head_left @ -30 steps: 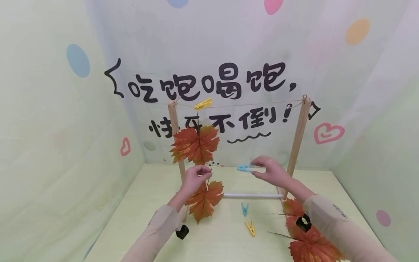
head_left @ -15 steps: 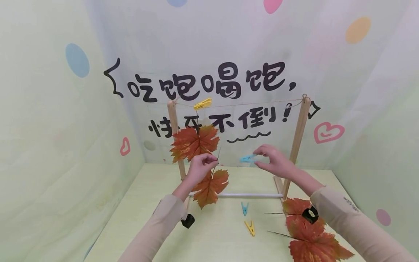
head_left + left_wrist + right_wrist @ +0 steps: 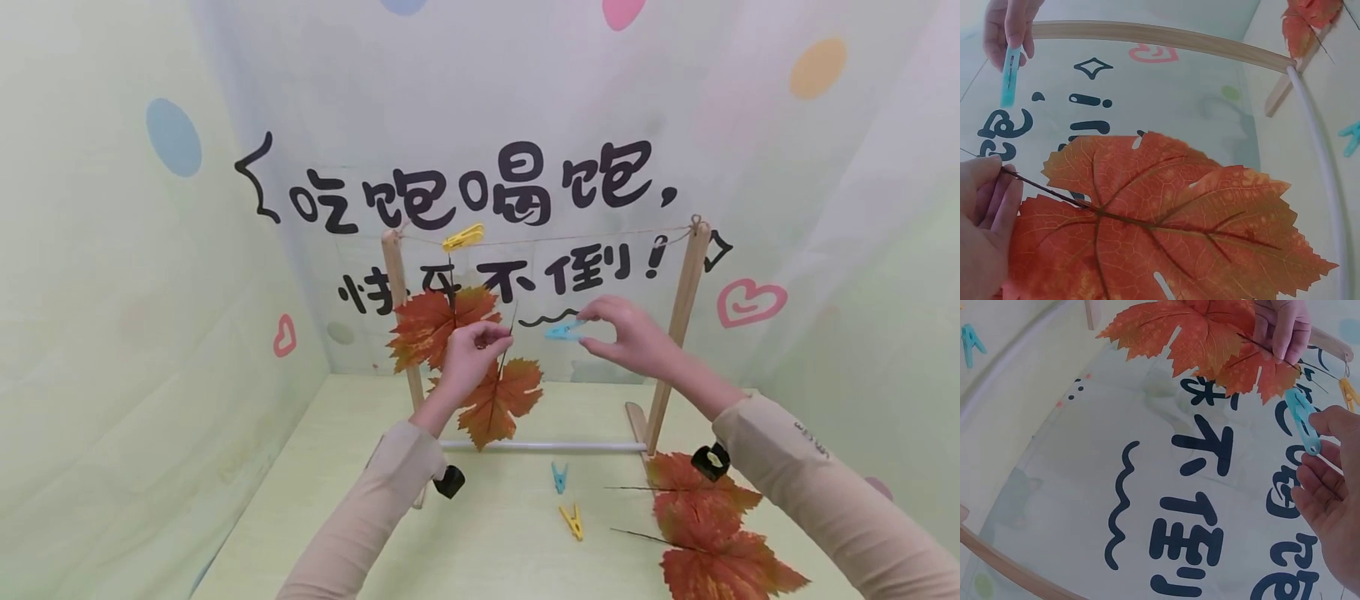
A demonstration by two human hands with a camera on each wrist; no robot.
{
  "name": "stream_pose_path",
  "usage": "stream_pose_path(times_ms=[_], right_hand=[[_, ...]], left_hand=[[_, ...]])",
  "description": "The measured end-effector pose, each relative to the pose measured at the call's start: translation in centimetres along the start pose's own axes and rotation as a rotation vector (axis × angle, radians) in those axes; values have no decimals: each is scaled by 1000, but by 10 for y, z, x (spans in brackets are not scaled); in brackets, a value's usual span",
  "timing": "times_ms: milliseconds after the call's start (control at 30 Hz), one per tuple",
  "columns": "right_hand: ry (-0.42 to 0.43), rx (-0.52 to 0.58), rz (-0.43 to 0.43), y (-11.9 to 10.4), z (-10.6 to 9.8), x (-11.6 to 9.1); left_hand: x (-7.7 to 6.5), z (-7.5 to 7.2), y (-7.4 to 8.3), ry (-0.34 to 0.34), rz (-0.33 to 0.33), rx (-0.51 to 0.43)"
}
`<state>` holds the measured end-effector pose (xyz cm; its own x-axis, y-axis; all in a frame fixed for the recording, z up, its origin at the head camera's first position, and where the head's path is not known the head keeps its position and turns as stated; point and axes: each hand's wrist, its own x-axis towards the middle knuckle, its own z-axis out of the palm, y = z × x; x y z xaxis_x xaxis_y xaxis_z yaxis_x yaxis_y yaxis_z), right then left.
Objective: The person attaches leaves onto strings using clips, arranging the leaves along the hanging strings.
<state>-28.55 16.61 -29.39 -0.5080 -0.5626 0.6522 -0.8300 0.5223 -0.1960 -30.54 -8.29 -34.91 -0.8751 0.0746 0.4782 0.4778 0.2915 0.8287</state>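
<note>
My left hand [image 3: 472, 358] pinches the thin dark stem of an orange-red artificial maple leaf [image 3: 501, 404], which hangs below the fingers. In the left wrist view this leaf [image 3: 1160, 219] fills the lower middle. My right hand [image 3: 633, 337] holds a light blue clothespin [image 3: 564, 331] between thumb and fingers, its tip towards the left hand. The right wrist view shows the clothespin [image 3: 1302, 420] by its handle end in the fingers. Above both hands runs a twine line [image 3: 570, 239], where a yellow clothespin [image 3: 462, 237] hangs another leaf [image 3: 438, 321] by its stem.
Two wooden posts [image 3: 678, 333] carry the twine, with a white rod [image 3: 570, 447] between their feet. On the table [image 3: 300, 492] lie a blue clothespin [image 3: 559, 477] and a yellow clothespin [image 3: 572, 522]. Two more leaves [image 3: 723, 567] lie at the front right, partly under the right forearm.
Both hands have risen towards the twine. The left hand has also moved right, carrying its leaf up from the table's level; the right hand still holds the blue clothespin.
</note>
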Motion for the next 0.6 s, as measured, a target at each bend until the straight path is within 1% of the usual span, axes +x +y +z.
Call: stream_pose_path(times_ms=[167,367,600], right_hand=[[3,-5,8,-3,-4,4],[15,1,15,-3,-7,4],[75,0,-41,-2,-11,7]], left_hand=[[5,-1,10,42,8,-77],[10,0,16,50,27,-97],[16,-1,22,64,50,-126]])
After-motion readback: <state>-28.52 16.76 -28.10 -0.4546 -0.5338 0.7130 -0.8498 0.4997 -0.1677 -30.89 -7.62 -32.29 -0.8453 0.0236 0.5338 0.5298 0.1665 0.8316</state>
